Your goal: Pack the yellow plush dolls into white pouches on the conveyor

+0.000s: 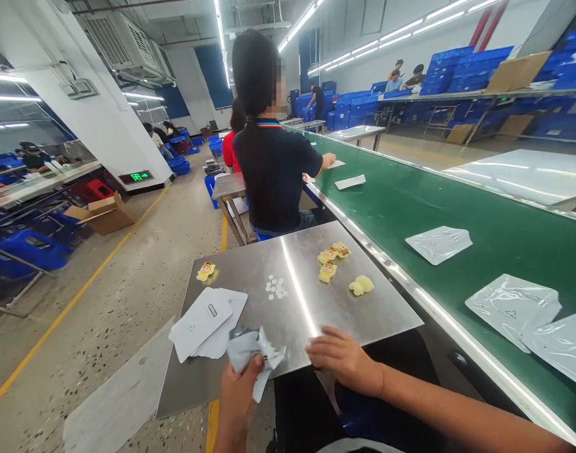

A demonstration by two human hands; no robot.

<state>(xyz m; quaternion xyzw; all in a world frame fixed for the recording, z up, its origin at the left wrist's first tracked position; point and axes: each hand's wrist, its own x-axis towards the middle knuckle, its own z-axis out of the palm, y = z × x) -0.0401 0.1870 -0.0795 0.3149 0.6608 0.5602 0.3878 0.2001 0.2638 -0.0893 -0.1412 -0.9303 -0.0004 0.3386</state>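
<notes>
My left hand (238, 387) is closed round a crumpled grey-and-white plastic packet (247, 347), thumb on top, over the near edge of the metal table (250, 277). At the same edge, to the right, my right hand (347, 362) has its fingers stretched out and nothing visible in it; whether it touches the tabletop I cannot tell. Just beyond the packet lies a fanned stack of white printed cards (205, 319). Small yellow figures with faces (328, 272) lie towards the back right, and another figure (206, 271) at the back left. Several round white stickers (276, 287) sit mid-table.
A green conveyor belt (386, 214) runs along the right, carrying clear-wrapped white cards (439, 244). A plain yellow piece (361, 285) lies near the table's right side. Ahead, a co-worker in a dark shirt (273, 170) sits at the belt. An open cardboard box (106, 214) stands on the floor.
</notes>
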